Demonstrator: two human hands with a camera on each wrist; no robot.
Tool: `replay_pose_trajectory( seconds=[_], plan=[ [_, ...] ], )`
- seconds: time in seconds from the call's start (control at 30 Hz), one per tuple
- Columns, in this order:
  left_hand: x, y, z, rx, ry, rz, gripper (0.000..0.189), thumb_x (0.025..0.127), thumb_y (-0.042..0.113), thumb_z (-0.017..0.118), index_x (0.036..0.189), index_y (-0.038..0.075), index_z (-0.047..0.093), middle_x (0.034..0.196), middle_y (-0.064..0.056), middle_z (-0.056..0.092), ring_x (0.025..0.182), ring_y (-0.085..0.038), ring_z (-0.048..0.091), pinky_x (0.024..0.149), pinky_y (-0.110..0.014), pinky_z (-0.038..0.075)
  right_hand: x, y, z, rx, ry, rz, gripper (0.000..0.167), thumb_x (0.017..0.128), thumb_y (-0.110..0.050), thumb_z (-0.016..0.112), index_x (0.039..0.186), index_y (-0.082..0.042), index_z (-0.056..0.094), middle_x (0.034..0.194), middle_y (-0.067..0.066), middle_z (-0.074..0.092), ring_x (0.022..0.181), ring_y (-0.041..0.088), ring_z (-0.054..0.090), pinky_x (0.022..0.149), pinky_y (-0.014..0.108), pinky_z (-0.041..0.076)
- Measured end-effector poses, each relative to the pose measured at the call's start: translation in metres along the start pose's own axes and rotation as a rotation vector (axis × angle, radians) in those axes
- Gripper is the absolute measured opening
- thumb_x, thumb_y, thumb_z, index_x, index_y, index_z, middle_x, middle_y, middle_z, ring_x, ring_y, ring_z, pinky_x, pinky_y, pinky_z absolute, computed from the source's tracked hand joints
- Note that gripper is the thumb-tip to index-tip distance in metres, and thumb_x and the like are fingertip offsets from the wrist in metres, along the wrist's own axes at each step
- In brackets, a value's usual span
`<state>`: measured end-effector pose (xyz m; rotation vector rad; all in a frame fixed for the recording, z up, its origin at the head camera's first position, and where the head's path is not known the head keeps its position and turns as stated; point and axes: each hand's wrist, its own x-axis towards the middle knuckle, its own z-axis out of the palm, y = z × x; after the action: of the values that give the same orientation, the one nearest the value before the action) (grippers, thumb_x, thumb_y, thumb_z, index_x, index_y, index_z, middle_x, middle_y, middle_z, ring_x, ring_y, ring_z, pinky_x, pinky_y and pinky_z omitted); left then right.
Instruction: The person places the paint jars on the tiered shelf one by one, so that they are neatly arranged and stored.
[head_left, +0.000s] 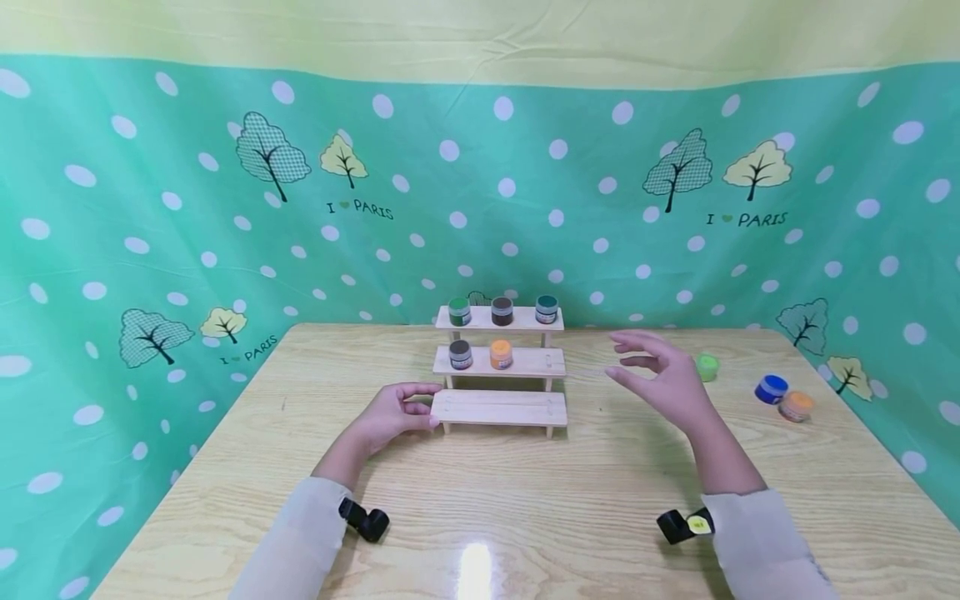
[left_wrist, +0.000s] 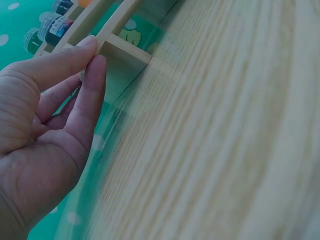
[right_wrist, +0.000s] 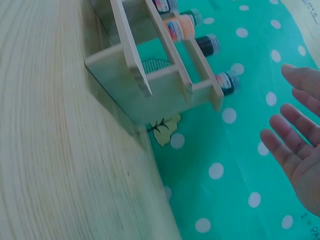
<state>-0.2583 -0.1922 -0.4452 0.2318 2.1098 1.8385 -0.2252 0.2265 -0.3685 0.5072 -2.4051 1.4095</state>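
A three-step wooden rack (head_left: 498, 408) stands at the middle of the table. My left hand (head_left: 393, 412) pinches the left end of its lowest step between thumb and fingers; the left wrist view shows this grip (left_wrist: 60, 100) close up. Along the top step are a green paint jar (head_left: 459, 312), a dark brown jar (head_left: 502, 311) and a teal jar (head_left: 547, 309). The middle step bears a dark grey jar (head_left: 461, 355) and an orange jar (head_left: 500, 354). Right of the rack, my right hand (head_left: 663, 379) hovers with fingers spread apart from the thumb, holding nothing.
Beyond the right hand, a light green jar (head_left: 707, 367), a blue jar (head_left: 772, 389) and another orange jar (head_left: 796, 407) stand on the wooden table (head_left: 525, 508). A green dotted cloth (head_left: 420, 192) hangs behind the table and at both sides.
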Motion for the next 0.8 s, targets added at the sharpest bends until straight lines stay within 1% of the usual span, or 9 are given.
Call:
replay_pose_trajectory(
  seconds=[0.13, 0.33, 0.4, 0.6, 0.7, 0.8],
  plan=[
    [0.000, 0.000, 0.000, 0.003, 0.000, 0.007, 0.060, 0.078, -0.005, 0.077, 0.134, -0.003, 0.054, 0.098, -0.014, 0.068, 0.085, -0.020, 0.066, 0.074, -0.031, 0.058, -0.002, 0.004, -0.008, 0.003, 0.007, 0.000, 0.049, 0.088, -0.017, 0.075, 0.134, -0.009, 0.059, 0.132, 0.009, 0.056, 0.108, 0.018, 0.059, 0.084, 0.017, 0.052],
    [0.000, -0.001, 0.000, -0.003, -0.001, 0.009, 0.061, 0.078, -0.005, 0.078, 0.134, -0.004, 0.054, 0.099, -0.014, 0.067, 0.086, -0.019, 0.066, 0.075, -0.032, 0.059, -0.005, 0.006, -0.015, -0.001, 0.013, -0.020, 0.051, 0.086, -0.012, 0.076, 0.133, -0.005, 0.059, 0.132, 0.010, 0.055, 0.110, 0.021, 0.057, 0.088, 0.020, 0.052],
    [0.000, -0.001, 0.000, -0.008, -0.001, 0.006, 0.061, 0.078, -0.005, 0.078, 0.134, -0.004, 0.054, 0.099, -0.014, 0.067, 0.086, -0.019, 0.066, 0.075, -0.032, 0.059, -0.006, 0.009, -0.016, -0.013, 0.004, -0.020, 0.053, 0.085, -0.010, 0.077, 0.134, -0.005, 0.058, 0.133, 0.011, 0.054, 0.111, 0.021, 0.056, 0.088, 0.019, 0.052],
    [-0.001, 0.000, 0.000, -0.019, 0.000, 0.005, 0.061, 0.078, -0.006, 0.078, 0.134, -0.004, 0.054, 0.098, -0.013, 0.067, 0.086, -0.019, 0.066, 0.075, -0.033, 0.059, -0.010, 0.014, -0.023, -0.043, -0.039, 0.025, 0.060, 0.085, -0.015, 0.077, 0.140, -0.007, 0.052, 0.139, 0.011, 0.049, 0.117, 0.027, 0.052, 0.089, 0.014, 0.048],
    [-0.001, 0.000, 0.000, -0.019, 0.000, 0.007, 0.061, 0.078, -0.006, 0.078, 0.134, -0.004, 0.054, 0.097, -0.013, 0.067, 0.085, -0.019, 0.066, 0.075, -0.032, 0.059, -0.012, 0.018, -0.028, -0.062, -0.045, 0.044, 0.062, 0.086, -0.018, 0.077, 0.141, -0.009, 0.051, 0.140, 0.010, 0.047, 0.119, 0.029, 0.051, 0.090, 0.015, 0.048],
    [-0.001, 0.001, 0.000, -0.016, 0.001, 0.009, 0.061, 0.078, -0.005, 0.078, 0.134, -0.004, 0.054, 0.096, -0.013, 0.067, 0.085, -0.018, 0.066, 0.074, -0.032, 0.059, -0.014, 0.024, -0.033, -0.086, -0.045, 0.066, 0.064, 0.086, -0.022, 0.077, 0.142, -0.011, 0.050, 0.142, 0.009, 0.046, 0.120, 0.030, 0.050, 0.089, 0.012, 0.047]
  ],
)
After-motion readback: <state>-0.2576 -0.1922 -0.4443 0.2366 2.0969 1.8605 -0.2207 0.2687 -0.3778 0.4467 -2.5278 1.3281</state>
